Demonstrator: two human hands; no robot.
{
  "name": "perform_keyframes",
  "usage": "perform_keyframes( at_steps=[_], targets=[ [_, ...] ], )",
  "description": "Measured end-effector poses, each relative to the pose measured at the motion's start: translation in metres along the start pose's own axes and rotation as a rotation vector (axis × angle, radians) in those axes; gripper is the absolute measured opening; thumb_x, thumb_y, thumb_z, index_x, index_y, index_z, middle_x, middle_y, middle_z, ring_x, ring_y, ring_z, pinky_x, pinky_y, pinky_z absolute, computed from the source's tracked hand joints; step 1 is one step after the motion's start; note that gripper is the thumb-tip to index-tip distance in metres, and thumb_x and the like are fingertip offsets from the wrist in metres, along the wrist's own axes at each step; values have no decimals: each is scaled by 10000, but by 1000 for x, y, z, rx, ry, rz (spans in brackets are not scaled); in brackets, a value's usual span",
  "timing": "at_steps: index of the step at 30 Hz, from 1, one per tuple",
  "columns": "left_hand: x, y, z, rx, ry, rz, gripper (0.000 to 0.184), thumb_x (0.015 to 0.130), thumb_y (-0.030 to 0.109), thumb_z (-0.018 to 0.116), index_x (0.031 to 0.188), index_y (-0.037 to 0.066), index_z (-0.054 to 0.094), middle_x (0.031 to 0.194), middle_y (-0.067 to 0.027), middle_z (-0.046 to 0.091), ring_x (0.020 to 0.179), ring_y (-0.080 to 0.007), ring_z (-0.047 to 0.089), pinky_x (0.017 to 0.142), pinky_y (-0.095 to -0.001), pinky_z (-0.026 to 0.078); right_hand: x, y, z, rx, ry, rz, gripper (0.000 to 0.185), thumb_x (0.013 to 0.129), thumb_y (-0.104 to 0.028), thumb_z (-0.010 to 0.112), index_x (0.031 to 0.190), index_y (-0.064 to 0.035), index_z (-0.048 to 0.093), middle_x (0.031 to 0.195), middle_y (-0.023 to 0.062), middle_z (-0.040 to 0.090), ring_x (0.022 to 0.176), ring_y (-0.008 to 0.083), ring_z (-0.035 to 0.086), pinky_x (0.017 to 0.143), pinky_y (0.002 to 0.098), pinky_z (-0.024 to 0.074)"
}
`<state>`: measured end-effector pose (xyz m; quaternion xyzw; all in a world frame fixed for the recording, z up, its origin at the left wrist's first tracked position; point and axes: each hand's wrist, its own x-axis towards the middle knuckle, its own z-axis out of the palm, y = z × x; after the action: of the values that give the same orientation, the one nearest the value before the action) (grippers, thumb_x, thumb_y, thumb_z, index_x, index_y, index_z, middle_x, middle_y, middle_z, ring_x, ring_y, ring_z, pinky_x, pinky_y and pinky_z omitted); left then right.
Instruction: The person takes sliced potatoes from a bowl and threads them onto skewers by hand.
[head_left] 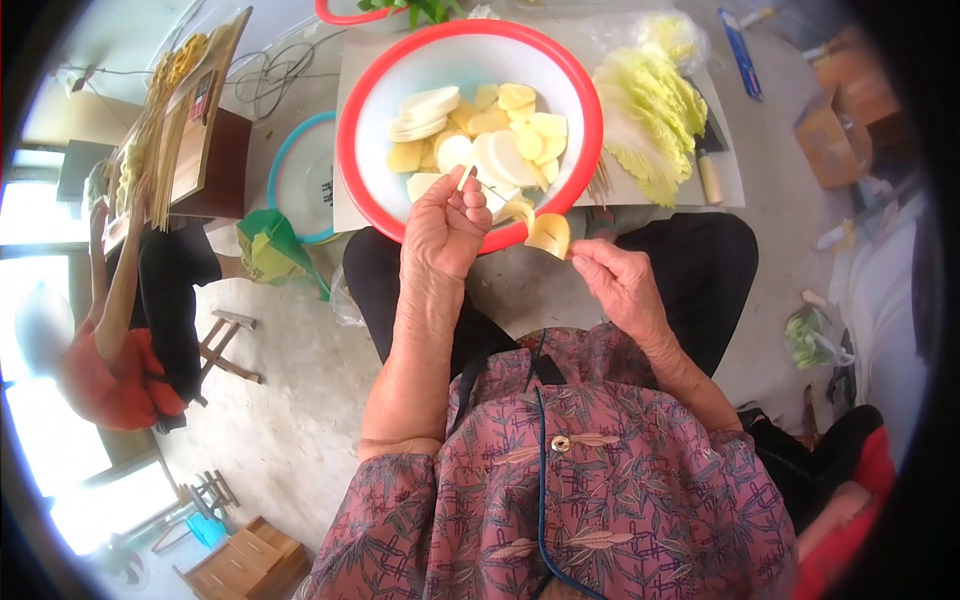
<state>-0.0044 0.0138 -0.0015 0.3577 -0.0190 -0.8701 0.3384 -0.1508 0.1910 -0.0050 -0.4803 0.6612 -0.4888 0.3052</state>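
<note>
A white basin with a red rim point(353, 165) holds pale round slices and yellow slices point(490, 122). Over its near edge, my left hand point(447, 222) is closed with its fingers curled around a thin skewer point(492, 188). A curled yellow slice point(548, 235) hangs beside the basin's rim, on or near the skewer's end. My right hand point(622, 285) pinches that slice's right edge between thumb and fingers. The skewer's tip is too small to make out.
Leafy cabbage point(655, 125) and a knife point(709, 178) lie right of the basin. A blue-rimmed basin point(275, 180) and green bag point(275, 250) are left. A person in orange point(115, 370) works at a wooden table point(210, 130). Another person's leg point(800, 470) shows lower right.
</note>
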Motion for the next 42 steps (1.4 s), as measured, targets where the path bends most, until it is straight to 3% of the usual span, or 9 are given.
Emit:
perform_keyframes(
  at_steps=[5,13,17,19,25,32,42],
  targets=[
    [2,-1,-3,-36,-45,-65,119,864,30,572,954,17,496,789,-44,607,615,-115,585,513,-202,476,-3,1,2,61,-8,28,160,903,-113,574,979,15,632,754,82,657,630,96,586,592,227,465],
    [-15,-7,12,283,11,191,98,854,64,577,922,10,531,737,-68,579,622,-153,553,538,-235,466,-10,1,5,182,-44,124,166,920,-122,557,999,7,627,659,-16,544,537,32,444,497,190,372],
    [-16,-15,8,322,-11,130,80,861,35,563,921,-2,523,751,-82,586,577,-128,535,508,-210,451,-8,-4,6,296,-72,176,169,927,-119,549,1011,9,623,648,-43,510,533,21,422,485,181,353],
    [-21,-17,12,386,-40,244,77,856,25,561,923,3,529,769,-73,581,589,-123,517,526,-216,445,-9,-5,9,312,-65,179,169,930,-113,543,1014,12,620,646,-49,498,532,19,413,481,178,344],
    [-27,-16,17,437,-87,273,120,819,-29,530,930,16,543,800,-36,570,645,-101,512,577,-214,448,-13,-16,5,479,-101,300,171,943,-98,518,1034,18,602,627,-66,435,523,10,364,461,171,297],
    [-28,-24,14,495,-57,386,158,805,-45,514,938,35,546,834,-37,592,653,-100,525,580,-224,449,-21,-32,4,622,-141,523,208,959,-164,500,1035,4,596,601,-66,397,497,12,350,422,174,278],
    [-25,-28,3,529,-110,473,177,793,-57,519,934,49,535,796,-32,591,628,-103,526,557,-230,431,-28,-38,3,806,-185,668,223,967,-189,488,1050,-3,578,582,-68,348,468,12,301,406,182,253]
  ],
)
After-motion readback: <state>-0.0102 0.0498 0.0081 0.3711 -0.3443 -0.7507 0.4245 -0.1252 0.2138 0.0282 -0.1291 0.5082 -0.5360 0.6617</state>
